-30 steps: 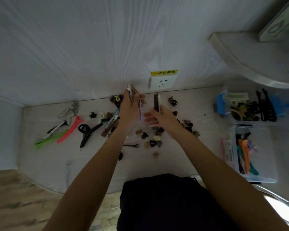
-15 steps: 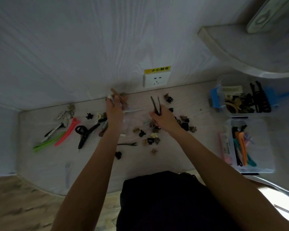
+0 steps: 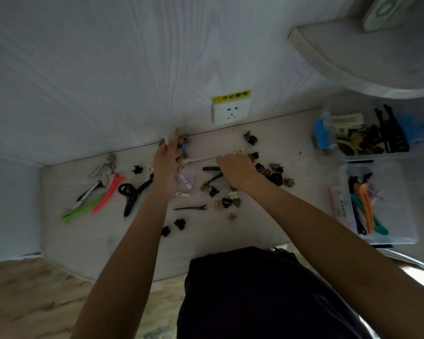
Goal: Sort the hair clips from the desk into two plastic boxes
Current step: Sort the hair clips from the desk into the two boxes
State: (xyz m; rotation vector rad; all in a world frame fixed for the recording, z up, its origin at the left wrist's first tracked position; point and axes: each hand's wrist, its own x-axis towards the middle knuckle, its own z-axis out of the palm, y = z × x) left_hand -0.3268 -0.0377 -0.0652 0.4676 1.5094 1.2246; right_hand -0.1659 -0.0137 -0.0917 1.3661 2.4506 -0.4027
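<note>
Hair clips lie scattered over the pale desk (image 3: 88,241): a green clip (image 3: 81,209), a pink clip (image 3: 108,192), a large black clip (image 3: 132,192) and several small dark claw clips (image 3: 274,176). My left hand (image 3: 165,165) grips a bundle of long clips (image 3: 177,135) that sticks up near the back wall. My right hand (image 3: 236,168) is down on the desk with fingers curled on a black long clip (image 3: 209,169), its fingertips by a white clip (image 3: 198,159). A far plastic box (image 3: 328,111) holds claw clips. The near plastic box (image 3: 411,238) holds long coloured clips.
A wall socket (image 3: 231,111) with a yellow label sits just above the desk's back edge. A curved shelf (image 3: 365,57) overhangs the boxes at the upper right. My dark clothing (image 3: 255,289) is at the desk's front edge; wood floor shows at the lower left.
Both hands dropped from above the desk. The left moved left toward the wall with its bundle. The right brought the black clip from upright down flat onto the desk.
</note>
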